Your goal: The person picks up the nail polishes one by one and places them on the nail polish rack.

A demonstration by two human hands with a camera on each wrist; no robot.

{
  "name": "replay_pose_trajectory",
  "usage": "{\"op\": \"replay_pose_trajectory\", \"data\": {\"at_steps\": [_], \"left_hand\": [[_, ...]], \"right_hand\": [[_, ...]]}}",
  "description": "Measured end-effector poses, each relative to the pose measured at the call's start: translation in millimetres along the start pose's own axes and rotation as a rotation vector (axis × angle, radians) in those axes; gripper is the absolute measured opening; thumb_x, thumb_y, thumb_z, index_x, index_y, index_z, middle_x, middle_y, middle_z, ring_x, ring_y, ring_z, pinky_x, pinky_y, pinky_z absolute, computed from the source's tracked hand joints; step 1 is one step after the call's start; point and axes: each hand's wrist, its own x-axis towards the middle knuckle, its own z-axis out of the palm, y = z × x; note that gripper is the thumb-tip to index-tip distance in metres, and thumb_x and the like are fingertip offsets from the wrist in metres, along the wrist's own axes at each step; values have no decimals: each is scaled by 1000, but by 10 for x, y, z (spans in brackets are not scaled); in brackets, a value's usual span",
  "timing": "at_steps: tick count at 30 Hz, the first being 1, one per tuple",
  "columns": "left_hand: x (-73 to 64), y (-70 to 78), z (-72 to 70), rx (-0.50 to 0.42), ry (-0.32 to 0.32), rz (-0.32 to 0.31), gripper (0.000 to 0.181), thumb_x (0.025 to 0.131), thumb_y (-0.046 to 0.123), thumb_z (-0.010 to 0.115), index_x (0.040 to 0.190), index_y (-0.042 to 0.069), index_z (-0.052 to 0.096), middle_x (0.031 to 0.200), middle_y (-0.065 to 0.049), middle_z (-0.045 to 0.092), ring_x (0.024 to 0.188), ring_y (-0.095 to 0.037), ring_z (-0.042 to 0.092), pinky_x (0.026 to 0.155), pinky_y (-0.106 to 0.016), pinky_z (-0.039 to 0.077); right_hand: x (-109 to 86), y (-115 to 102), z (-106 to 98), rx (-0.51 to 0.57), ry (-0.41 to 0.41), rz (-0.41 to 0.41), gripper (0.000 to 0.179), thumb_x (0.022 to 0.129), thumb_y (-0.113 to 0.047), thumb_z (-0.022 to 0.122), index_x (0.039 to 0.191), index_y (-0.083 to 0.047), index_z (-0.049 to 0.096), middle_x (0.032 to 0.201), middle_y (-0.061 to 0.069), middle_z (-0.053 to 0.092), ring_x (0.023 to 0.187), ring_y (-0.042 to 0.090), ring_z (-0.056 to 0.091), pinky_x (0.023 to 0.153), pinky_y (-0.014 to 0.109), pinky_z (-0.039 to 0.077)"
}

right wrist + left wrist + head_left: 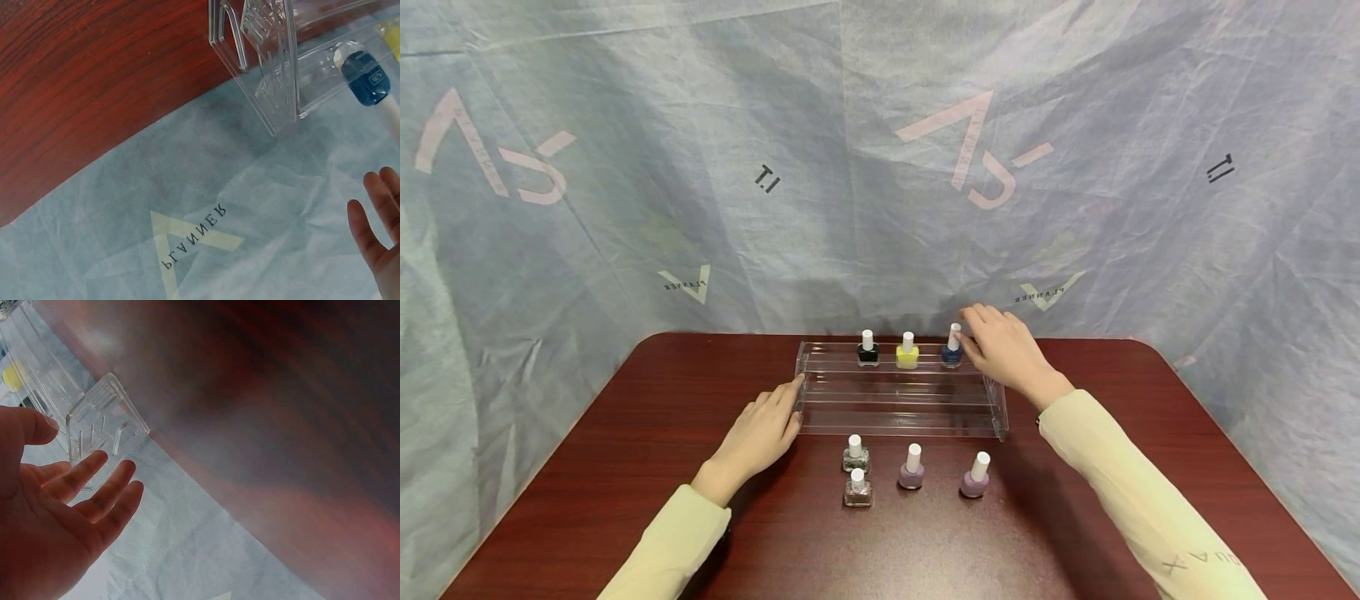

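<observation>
A blue nail polish bottle (952, 357) stands at the right end of the top tier of a clear acrylic rack (895, 422). Small and probably glass, it should prove light, rigid and slick, liable to chip or topple if knocked; its tall white cap (954, 333) looks the surest place for a pinch. The person's right hand (1006, 348) has fingertips at that cap, though whether they pinch it cannot be told; the right wrist view shows other fingers slightly parted. The left hand (758, 429), fingers loosely spread, appears to touch the rack's left end. A yellow bottle (907, 358) and a black bottle (868, 356) share the top tier. In front of the rack, on the reddish-brown surface (685, 408), stand two glittery bottles (858, 493), one just behind the other, and two mauve bottles (912, 477), set apart to their right. A printed grey-blue cloth (775, 100) hangs behind.
</observation>
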Motion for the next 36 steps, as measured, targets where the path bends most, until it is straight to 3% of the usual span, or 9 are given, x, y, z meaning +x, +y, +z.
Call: {"op": "replay_pose_trajectory", "data": {"at_steps": [15, 28, 36], "left_hand": [[4, -6, -3, 5, -7, 3, 56, 91, 20, 48, 143, 7, 30, 130, -13, 51, 110, -33, 53, 85, -49, 45], [9, -1, 2, 13, 11, 6, 56, 91, 19, 50, 142, 6, 32, 129, -13, 52, 108, -33, 54, 83, -48, 46], [5, 4, 14, 15, 21, 4, 55, 90, 19, 51, 141, 5, 33, 129, -13, 52, 108, -33, 54, 83, -48, 46]], "right_hand": [[-140, -59, -154, -14, 51, -32, 29, 89, -24, 57, 109, -4, 57, 100, 9, 60, 88, 25, 58, 69, 39, 46], [-287, -181, -198, -12, 105, -92, 24, 86, -23, 59, 102, -5, 57, 91, 4, 59, 77, 21, 54, 60, 32, 38], [-400, -265, -189, 11, 87, -103, 23, 86, -23, 58, 102, -7, 59, 92, 3, 60, 78, 19, 56, 69, 36, 46]]}}
